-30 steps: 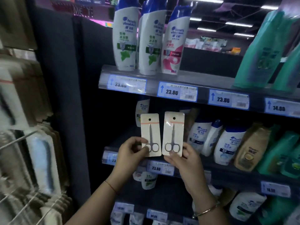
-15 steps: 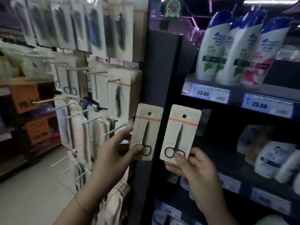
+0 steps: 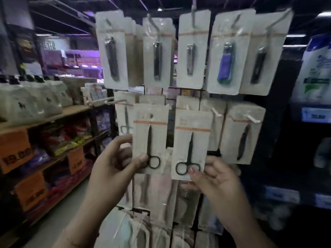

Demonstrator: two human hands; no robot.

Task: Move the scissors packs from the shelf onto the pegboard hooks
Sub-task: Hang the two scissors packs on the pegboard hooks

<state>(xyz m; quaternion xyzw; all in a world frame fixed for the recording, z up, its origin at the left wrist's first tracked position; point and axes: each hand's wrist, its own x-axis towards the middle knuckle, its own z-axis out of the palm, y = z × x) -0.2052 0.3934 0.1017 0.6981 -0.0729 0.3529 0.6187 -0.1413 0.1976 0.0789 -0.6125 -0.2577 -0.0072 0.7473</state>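
In the head view, the left hand (image 3: 114, 163) grips the left scissors pack (image 3: 149, 138) at its lower left edge: the thumb presses the front of the card beside the black finger loops, and the other fingers (image 3: 123, 140) curl around behind it, so they are clamped on the card. The right hand (image 3: 217, 183) holds the right scissors pack (image 3: 191, 145) by its bottom right corner, thumb tip on the front just beside the loops, the remaining fingers spread loosely behind and to the right of the card. Both packs stand upright side by side, close but not touching, each a pale card with an orange stripe near the top and black scissors pointing up. They are raised in front of the pegboard rack (image 3: 188, 97), level with its middle row.

On that row a hanging scissors pack (image 3: 123, 115) sits on a hook just left of the held cards, and white hook tips (image 3: 217, 113) stick out to the right. The top row carries nail clipper packs (image 3: 193, 51), one of them with a blue clipper (image 3: 226, 63). More pale packs hang below the hands, blurred.

To the left runs a wooden shelf (image 3: 59, 113) with bagged goods and orange price signs (image 3: 16, 151). At the right edge stands a shampoo bottle (image 3: 317, 68) on a dark shelf with a blue price tag (image 3: 315, 115). The shop is dim, with purple lighting far back.
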